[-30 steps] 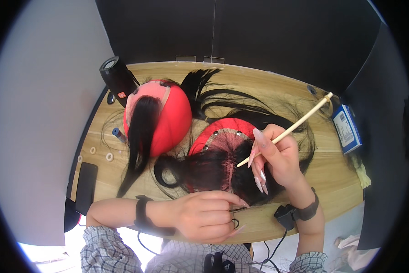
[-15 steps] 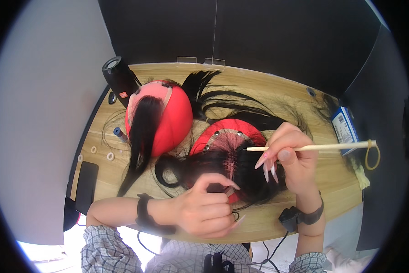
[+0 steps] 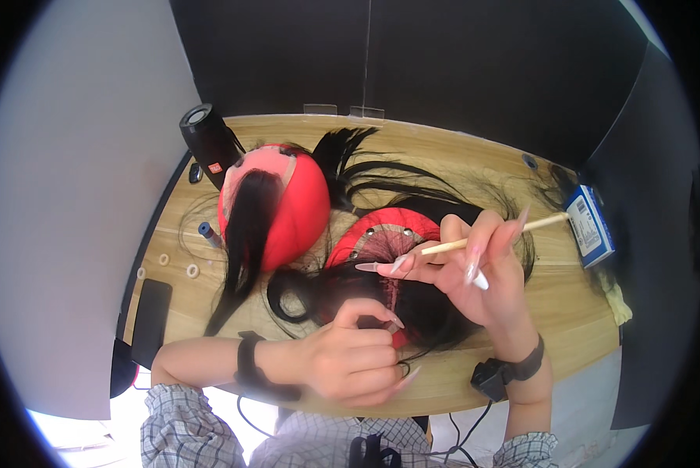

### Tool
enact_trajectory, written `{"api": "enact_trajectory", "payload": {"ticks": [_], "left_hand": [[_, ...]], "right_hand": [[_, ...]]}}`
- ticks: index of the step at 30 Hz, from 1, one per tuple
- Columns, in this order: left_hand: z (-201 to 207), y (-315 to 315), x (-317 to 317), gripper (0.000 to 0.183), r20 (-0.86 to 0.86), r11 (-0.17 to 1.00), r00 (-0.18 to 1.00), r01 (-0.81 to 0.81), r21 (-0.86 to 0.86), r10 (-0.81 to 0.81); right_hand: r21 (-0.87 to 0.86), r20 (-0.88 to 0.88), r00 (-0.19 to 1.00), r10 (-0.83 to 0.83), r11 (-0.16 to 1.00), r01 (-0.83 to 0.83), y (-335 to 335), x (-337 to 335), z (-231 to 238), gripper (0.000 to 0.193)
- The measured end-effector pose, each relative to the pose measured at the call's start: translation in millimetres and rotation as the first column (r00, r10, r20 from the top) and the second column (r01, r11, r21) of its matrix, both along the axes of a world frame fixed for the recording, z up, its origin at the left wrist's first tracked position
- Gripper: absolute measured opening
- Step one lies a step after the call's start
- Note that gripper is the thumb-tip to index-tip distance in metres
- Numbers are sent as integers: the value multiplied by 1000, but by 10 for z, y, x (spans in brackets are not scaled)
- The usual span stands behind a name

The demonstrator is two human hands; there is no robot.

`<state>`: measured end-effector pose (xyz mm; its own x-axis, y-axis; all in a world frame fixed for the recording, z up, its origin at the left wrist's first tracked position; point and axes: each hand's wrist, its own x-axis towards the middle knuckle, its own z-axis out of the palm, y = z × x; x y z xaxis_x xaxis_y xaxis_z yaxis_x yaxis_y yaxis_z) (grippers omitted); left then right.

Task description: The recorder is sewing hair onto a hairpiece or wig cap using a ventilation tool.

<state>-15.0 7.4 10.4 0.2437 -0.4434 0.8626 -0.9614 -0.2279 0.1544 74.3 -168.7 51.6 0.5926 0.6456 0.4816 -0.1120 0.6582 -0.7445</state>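
Observation:
A red wig block (image 3: 342, 246) lies near the middle of the table, with a net cap pinned on it and black hair (image 3: 436, 312) spread over its near side. Along the hair runs a pink parting (image 3: 393, 292). My left hand (image 3: 358, 355) is closed at the near edge of the block; a thin dark strand shows by its curled fingers, the rest hidden. My right hand (image 3: 482, 269) holds a pale-handled ventilating needle (image 3: 545, 223) above the hair, its handle pointing right. The right index finger stretches left over the parting, and the other fingers are spread.
A second red wig block (image 3: 307, 207) with a hanging black lock stands at the left, by a black cylindrical speaker (image 3: 210, 144). Loose hair (image 3: 397, 168) lies behind. A blue-white box (image 3: 590, 228) stands at the right; small rings (image 3: 192, 271) and a black phone-like slab (image 3: 153, 312) lie left.
My right hand has turned and shifted slightly left, its index finger now stretched over the parting. The needle's handle end has tilted up. My left hand stays in place.

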Motion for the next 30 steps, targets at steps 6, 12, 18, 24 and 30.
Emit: {"api": "enact_trajectory", "payload": {"ticks": [6,12,18,24,30], "left_hand": [[71,13,4,16,-44,998,998,-53,-23,52],[427,122,-11,10,-89,973,973,-218,-74,211],[780,283,81,10,-116,963,968,-236,-128,222],[1192,464,95,21,-697,956,703,-82,-281,-145],[1050,110,308,28,-877,961,393,125,-246,-276]], "right_hand": [[59,-160,987,-16,998,25,38,-54,152,51],[76,-136,986,-93,992,104,60,-87,318,48],[253,-133,988,-73,962,106,61,15,485,52],[393,-84,994,-74,914,101,127,-15,738,50],[498,-74,995,-66,862,94,161,-121,897,41]]}}
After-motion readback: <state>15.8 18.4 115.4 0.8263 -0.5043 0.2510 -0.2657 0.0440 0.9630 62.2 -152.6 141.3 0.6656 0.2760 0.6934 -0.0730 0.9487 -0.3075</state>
